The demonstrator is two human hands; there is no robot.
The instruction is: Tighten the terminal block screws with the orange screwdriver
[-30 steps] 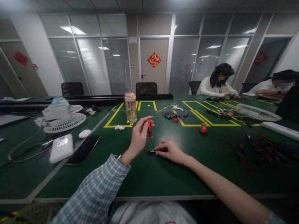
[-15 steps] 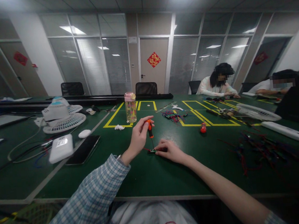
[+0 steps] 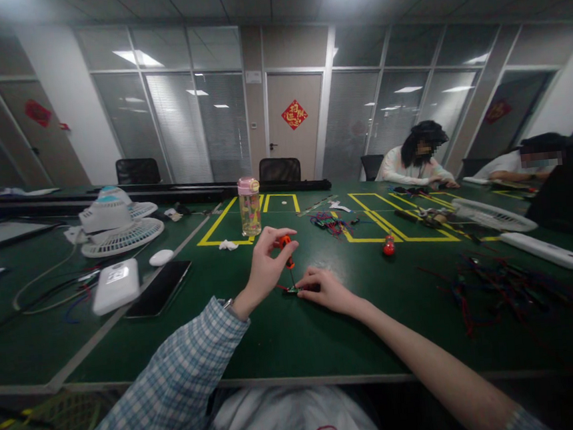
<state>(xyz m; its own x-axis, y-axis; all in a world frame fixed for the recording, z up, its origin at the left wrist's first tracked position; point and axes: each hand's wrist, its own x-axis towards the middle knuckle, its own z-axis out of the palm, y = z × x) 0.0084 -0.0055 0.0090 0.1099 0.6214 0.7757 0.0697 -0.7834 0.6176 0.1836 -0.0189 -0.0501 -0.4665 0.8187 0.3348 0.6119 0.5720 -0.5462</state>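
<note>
My left hand [image 3: 267,263] is closed round the orange and black handle of a screwdriver [image 3: 289,258], thumb and fingers near its top. The thin shaft points down, its tip on a small green circuit board [image 3: 292,291] that lies on the table. Pinched at the board's right end are the fingertips of my right hand [image 3: 326,289], the wrist resting low. A short red wire leaves the board on the left. Much of the board is hidden by my right fingers.
A pink-lidded bottle [image 3: 250,208] stands behind my left hand. To the left lie a phone [image 3: 160,289], a white power bank [image 3: 116,287] and a fan [image 3: 120,229]. Wired boards [image 3: 508,289] heap at right; a red screwdriver [image 3: 389,243] stands nearer. Two people sit at far right.
My left fingers have shifted on the screwdriver handle, the thumb and forefinger now spread further apart. My right hand and the circuit board stay in place.
</note>
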